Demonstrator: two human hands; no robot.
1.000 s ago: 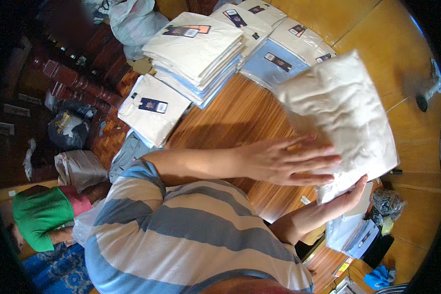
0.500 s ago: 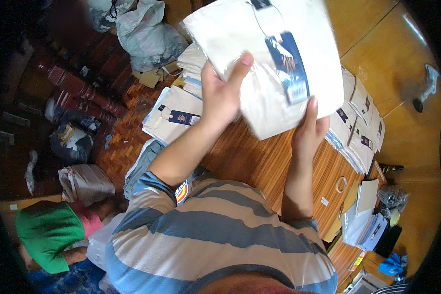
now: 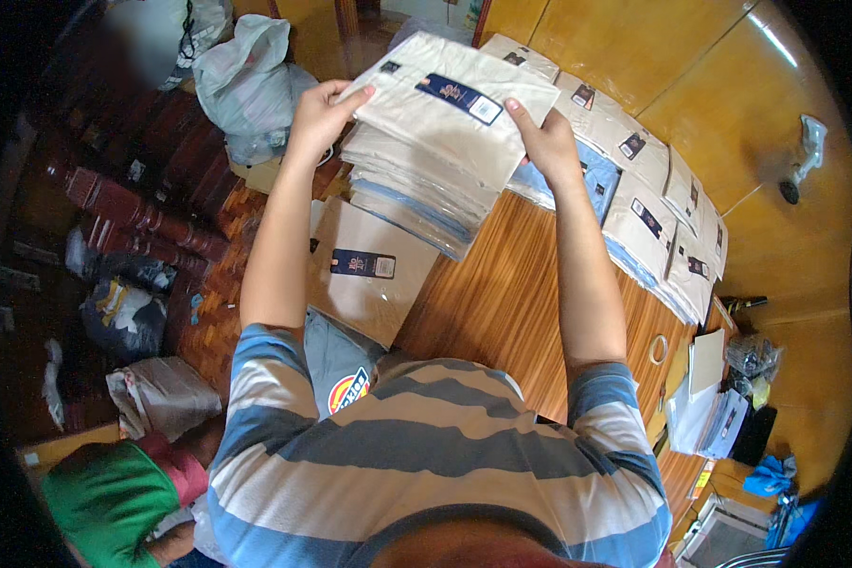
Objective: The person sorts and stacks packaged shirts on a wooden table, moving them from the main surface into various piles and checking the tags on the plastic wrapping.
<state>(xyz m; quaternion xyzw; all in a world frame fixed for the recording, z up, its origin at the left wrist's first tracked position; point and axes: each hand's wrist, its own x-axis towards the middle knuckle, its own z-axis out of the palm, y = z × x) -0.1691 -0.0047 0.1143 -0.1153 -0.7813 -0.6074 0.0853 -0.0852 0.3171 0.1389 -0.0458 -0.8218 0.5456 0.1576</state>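
Both hands hold a cream folded shirt in a clear bag (image 3: 450,109) with a dark blue label, level just over a tall stack of bagged shirts (image 3: 417,194) on the wooden table (image 3: 502,303). My left hand (image 3: 320,118) grips its left edge and my right hand (image 3: 540,142) grips its right edge. Another bagged cream shirt (image 3: 364,270) lies flat at the table's near left corner, below the stack.
A row of bagged cream and blue shirts (image 3: 644,208) runs along the table's right side. White plastic bags (image 3: 246,80) sit at the far left. A tape ring (image 3: 660,349) and papers (image 3: 705,398) lie at right. A person in green (image 3: 104,497) crouches at lower left.
The bagged shirt went from lying on the table at right, to being lifted up close, to now being held over the tall stack at the far left.
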